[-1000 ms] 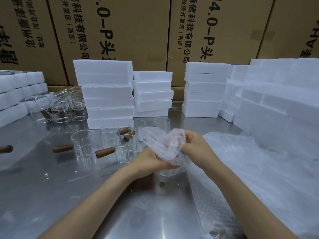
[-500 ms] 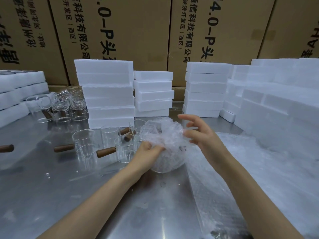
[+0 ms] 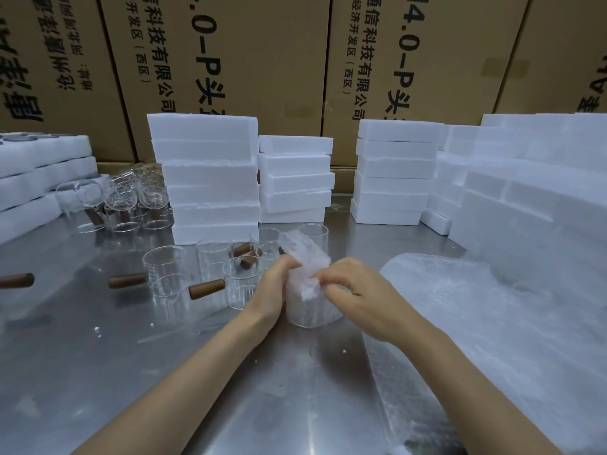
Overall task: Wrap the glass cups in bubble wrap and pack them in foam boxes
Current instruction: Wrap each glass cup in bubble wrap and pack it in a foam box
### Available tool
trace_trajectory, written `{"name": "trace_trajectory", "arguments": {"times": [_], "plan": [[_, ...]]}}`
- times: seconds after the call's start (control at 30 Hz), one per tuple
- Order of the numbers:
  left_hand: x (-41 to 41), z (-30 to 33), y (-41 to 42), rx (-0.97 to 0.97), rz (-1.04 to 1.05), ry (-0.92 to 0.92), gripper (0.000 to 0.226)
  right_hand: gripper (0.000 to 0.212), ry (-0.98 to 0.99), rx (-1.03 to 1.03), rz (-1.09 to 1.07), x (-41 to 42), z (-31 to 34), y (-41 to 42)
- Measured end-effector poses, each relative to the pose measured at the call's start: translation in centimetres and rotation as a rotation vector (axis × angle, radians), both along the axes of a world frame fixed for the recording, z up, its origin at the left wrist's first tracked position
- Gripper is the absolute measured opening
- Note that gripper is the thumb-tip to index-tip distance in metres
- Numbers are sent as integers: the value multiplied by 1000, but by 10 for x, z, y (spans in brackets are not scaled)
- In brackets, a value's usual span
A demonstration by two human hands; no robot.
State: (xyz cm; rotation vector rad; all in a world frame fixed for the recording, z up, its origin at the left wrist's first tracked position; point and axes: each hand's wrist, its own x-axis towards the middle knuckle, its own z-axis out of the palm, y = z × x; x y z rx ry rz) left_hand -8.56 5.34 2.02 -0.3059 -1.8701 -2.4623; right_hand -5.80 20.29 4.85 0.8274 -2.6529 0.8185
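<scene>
Left hand [image 3: 274, 287] and right hand [image 3: 356, 295] clamp bubble wrap [image 3: 303, 270] around one glass cup [image 3: 307, 310] at worktop [image 3: 131, 372] centre (wrapping unfinished); bare cups [image 3: 164, 274] left, closed foam boxes [image 3: 210, 178] far, packing still ahead.

1. Two hands: left hand [image 3: 274, 289] and right hand [image 3: 359, 298].
2. One wrapped cup [image 3: 303, 292] between them.
3. About five bare cups [image 3: 164, 274] close by, with brown handles.
4. More cups [image 3: 115, 205] far left, too bunched to count.
5. Three foam stacks in the middle: six [image 3: 210, 178], five [image 3: 295, 180], five [image 3: 394, 174].
6. More foam piles left and right, too hard to count.
7. One bubble wrap sheet [image 3: 492, 339].
</scene>
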Motion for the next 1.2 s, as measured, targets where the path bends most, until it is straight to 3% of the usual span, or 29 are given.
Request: {"name": "trace_trajectory", "arguments": {"times": [0.07, 0.17, 0.33, 0.43, 0.53, 0.73, 0.87, 0.97, 1.1, 1.2], "plan": [[4, 2, -1, -80, 53, 128, 35, 26, 52, 129, 0, 2, -1, -4], [14, 3, -1, -490, 238, 535, 43, 29, 157, 276, 12, 1, -8, -9], [24, 10, -5, -761, 301, 788, 38, 36, 179, 190, -18, -4, -12, -6], [24, 10, -12, -829, 310, 809, 40, 30, 201, 54, -51, -4, -6, 3], [22, 8, -14, -1038, 299, 873, 43, 36, 233, -81, -69, -6, -1, 11], [18, 9, -9, -1385, 291, 916, 55, 41, 208, 132, -32, -7, -7, 11], [28, 12, -7, -1310, 491, 1054, 37, 32, 190, 204, -14, -5, -11, 5], [35, 16, -3, -1258, 431, 1045, 36, 27, 193, 244, -17, -5, -13, 0], [31, 16, -1, -1381, 263, 823, 62, 30, 162, 276, -24, -10, -17, 0], [26, 14, -3, -1440, 226, 801, 71, 36, 106, 115, -46, -9, -14, 3]]}}
